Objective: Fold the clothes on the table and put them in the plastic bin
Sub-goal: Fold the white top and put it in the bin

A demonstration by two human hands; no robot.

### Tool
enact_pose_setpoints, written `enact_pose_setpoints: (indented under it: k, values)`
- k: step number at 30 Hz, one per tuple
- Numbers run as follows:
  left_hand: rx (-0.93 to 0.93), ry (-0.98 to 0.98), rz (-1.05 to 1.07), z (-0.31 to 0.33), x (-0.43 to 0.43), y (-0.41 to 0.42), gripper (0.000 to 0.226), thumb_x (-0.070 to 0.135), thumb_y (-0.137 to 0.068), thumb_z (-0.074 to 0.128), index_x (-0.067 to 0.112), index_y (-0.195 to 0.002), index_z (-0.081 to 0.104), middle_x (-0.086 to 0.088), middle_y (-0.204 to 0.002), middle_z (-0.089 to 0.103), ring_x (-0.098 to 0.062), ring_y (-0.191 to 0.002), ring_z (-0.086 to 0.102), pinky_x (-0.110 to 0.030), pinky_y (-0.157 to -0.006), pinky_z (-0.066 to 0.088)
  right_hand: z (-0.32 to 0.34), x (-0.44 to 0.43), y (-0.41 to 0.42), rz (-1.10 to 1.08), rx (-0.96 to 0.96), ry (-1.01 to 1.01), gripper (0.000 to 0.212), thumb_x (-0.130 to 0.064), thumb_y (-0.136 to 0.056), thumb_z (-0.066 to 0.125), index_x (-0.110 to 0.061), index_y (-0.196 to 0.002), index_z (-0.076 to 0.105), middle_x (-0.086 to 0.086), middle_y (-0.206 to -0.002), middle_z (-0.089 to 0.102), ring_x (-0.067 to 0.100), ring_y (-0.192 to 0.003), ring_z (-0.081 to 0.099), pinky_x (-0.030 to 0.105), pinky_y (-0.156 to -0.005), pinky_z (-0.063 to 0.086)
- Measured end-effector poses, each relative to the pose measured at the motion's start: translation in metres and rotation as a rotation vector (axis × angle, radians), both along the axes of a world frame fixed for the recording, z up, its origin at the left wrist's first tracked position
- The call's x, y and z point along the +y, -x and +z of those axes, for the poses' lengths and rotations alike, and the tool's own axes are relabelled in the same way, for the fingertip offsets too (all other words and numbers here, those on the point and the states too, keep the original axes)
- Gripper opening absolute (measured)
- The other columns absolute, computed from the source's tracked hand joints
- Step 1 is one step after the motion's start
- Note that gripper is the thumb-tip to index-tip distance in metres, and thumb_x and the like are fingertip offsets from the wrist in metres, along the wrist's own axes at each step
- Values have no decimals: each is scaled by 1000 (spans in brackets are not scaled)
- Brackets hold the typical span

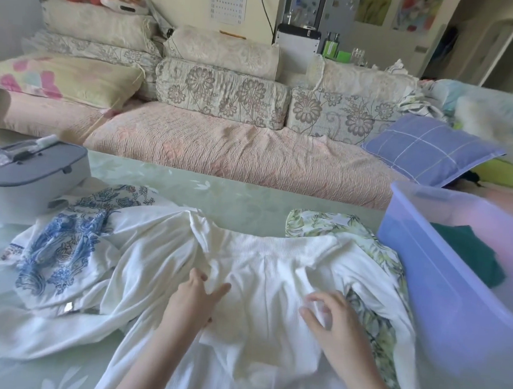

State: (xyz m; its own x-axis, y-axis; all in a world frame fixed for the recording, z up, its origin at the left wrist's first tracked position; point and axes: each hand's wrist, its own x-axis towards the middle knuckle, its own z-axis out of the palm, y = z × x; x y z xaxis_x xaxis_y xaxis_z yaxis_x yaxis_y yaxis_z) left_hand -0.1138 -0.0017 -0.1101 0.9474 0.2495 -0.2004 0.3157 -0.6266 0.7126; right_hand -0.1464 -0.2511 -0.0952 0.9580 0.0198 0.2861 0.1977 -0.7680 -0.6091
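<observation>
Currently: inventory of work area, head view.

1. White knit top (259, 269). The item being worked on. Lies spread mid-counter, nearest the person, sleeves trailing L and R, body creased and not yet squared. It overlaps items 2 and 3.
2. Blue-print garment (66, 242). Left of item 1, crumpled and unfolded, partly under the white sleeve.
3. Green leaf-print garment (322, 224). Right of item 1, unfolded, mostly under it, edge just beside the bin.
4. Plastic bin (423, 294). Lilac, translucent, at right end of counter (234, 193). Holds a teal garment (471, 252); can't tell how neatly it's folded.
5. Left hand (195, 298). Lies flat on the white top, fingers straight, thumb spread wide, pressing the cloth down.
6. Right hand (331, 319). Fingers curled, pinching a small ridge of the white top between thumb and fingertips.
7. Misc.: grey lidded case (31, 174) at far-left of counter; sofa (222, 150) behind, with a blue checked pillow (426, 150).

Step, est.: early in folding item 1, smoothing and gathering the body. No fold is laid yet. Task is partway at best, w/ three garments left outside the bin.

Next move, est.: needs the L hand to anchor the cloth while the R hand draws the pinched part flat or across. The sleeves then come in over the body, clear of items 2 and 3 so they don't drag along.
</observation>
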Motion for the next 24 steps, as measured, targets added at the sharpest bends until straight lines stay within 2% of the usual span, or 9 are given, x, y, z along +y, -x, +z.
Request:
enact_pose_setpoints:
  k: [3,7,9,12,15,17,19,22,24]
  values:
    - [76,-42,0,2,-8,15,56,54,-78,65,15,-111,43,-7,-101,64,-24,-88,66,-33,-78,51,-4,-2,5,-255,221,97,48,-57,-76,66,-21,-105,52,-10,-100,50,12,-98,54,29,-74,40]
    - [92,-77,-66,0,-11,19,23,32,-86,61,12,-80,53,-2,-78,59,-26,-76,63,-36,-72,54,-9,4,14,-246,470,-80,39,-47,-79,70,-12,-78,53,0,-69,58,16,-60,55,31,-54,38]
    - [5,350,51,3,-12,20,18,18,-95,48,7,-83,56,-7,-71,61,-26,-64,64,-39,-64,57,-12,10,9,-200,490,-479,25,-28,-84,69,-4,-80,62,11,-72,66,24,-63,62,34,-59,46]
    - [46,1366,307,18,-10,24,26,8,-102,30,2,-95,55,-10,-70,67,-19,-57,66,-34,-51,57,4,12,6,-109,614,-1358,18,-13,-93,51,-5,-101,65,11,-86,71,19,-73,68,32,-70,52]
    - [124,1641,323,17,-3,29,35,24,-100,31,3,-109,56,-18,-98,68,-32,-94,63,-52,-79,53,13,0,14,-30,649,-1610,21,-8,-95,44,-1,-99,63,16,-80,71,22,-64,70,33,-56,58]
    - [169,1422,300,16,-7,34,53,52,-92,42,5,-111,58,-19,-106,66,-34,-99,61,-49,-82,51,4,-5,28,-46,721,-1220,16,-1,-93,48,2,-101,61,17,-75,70,25,-60,69,34,-50,57]
    - [123,843,199,10,-10,40,70,51,-74,68,4,-123,50,-19,-110,63,-32,-96,63,-41,-74,53,-7,-12,38,-56,724,-744,21,4,-86,59,5,-107,59,20,-83,70,26,-67,68,34,-54,57]
    - [-92,-29,38,0,-13,48,55,36,-86,63,10,-131,44,-11,-121,49,-26,-105,55,-31,-86,43,-5,-13,38,-65,709,-633,23,-1,-82,68,3,-102,60,22,-95,69,26,-77,69,36,-62,58]
    - [-148,-166,49,5,-16,52,41,44,-88,58,12,-114,57,-6,-111,49,-24,-98,55,-28,-83,42,-1,-9,38,-62,716,-614,22,-9,-81,71,1,-99,62,19,-92,71,28,-80,69,40,-68,58]
